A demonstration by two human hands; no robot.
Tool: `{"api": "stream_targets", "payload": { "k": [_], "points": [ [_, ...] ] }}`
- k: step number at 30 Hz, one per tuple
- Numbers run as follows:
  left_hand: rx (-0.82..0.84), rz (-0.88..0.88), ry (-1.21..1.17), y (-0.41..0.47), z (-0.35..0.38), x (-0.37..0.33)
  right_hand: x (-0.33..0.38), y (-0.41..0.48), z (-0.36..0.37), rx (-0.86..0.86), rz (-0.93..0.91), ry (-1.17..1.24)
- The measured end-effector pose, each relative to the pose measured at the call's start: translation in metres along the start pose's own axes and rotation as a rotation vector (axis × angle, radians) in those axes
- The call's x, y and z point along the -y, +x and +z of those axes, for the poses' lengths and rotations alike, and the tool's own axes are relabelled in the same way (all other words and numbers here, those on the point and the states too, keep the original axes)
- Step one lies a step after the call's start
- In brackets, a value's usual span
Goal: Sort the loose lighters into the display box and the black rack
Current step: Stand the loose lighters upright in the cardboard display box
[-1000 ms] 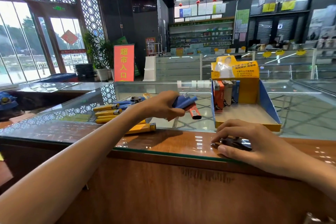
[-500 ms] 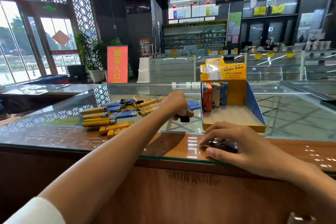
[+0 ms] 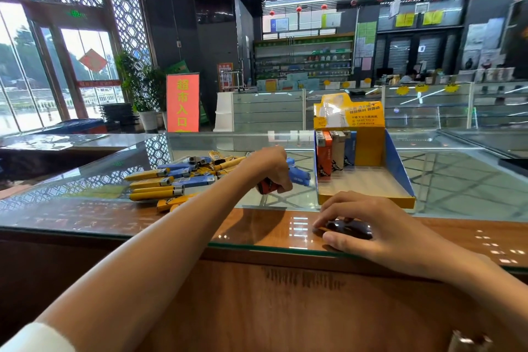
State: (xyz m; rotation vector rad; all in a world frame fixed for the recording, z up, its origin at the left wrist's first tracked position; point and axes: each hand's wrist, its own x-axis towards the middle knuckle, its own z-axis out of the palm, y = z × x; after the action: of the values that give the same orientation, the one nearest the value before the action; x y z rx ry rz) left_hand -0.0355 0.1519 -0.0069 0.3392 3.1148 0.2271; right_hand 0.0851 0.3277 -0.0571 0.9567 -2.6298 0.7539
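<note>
My left hand (image 3: 271, 170) grips a blue lighter (image 3: 299, 177) and a red lighter (image 3: 266, 188) just left of the display box's (image 3: 368, 200) left wall. A few lighters (image 3: 325, 157) stand in its back left corner; its front floor is bare. The pile (image 3: 174, 180) lies further left. My right hand (image 3: 374, 227) curls over the black rack (image 3: 353, 230) near the worktop's (image 3: 160, 217) front edge.

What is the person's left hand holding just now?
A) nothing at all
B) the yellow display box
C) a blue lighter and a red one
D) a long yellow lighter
C: the left hand grips a blue lighter and a red lighter just left of the display box, while the right hand holds a dark object.
</note>
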Motion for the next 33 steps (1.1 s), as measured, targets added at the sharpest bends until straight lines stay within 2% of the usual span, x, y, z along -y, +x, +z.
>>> {"api": "stream_targets", "payload": {
  "k": [5,9,15,17,22,26,33],
  "points": [
    [0.088,0.009,-0.355,0.001,-0.001,0.019,0.0,0.0,0.0,-0.002,-0.008,0.005],
    [0.125,-0.023,-0.989,-0.005,0.001,0.036,-0.001,0.0,0.0,-0.003,-0.019,0.001],
    [0.014,0.012,-1.395,-0.011,0.031,0.03,-0.002,0.0,0.001,-0.005,-0.026,-0.014],
    [-0.04,0.062,-1.446,-0.014,0.037,0.027,-0.002,0.001,0.001,-0.011,-0.029,-0.02],
    [-0.172,0.092,-1.373,-0.018,0.042,0.024,-0.001,0.001,0.001,0.001,-0.014,-0.022],
    [-0.182,0.036,-1.528,-0.019,0.04,0.023,-0.001,0.001,0.001,-0.012,-0.014,-0.014],
    [-0.186,0.037,-1.548,-0.019,0.04,0.023,-0.001,0.001,0.001,-0.011,-0.017,-0.022]
  ]
}}
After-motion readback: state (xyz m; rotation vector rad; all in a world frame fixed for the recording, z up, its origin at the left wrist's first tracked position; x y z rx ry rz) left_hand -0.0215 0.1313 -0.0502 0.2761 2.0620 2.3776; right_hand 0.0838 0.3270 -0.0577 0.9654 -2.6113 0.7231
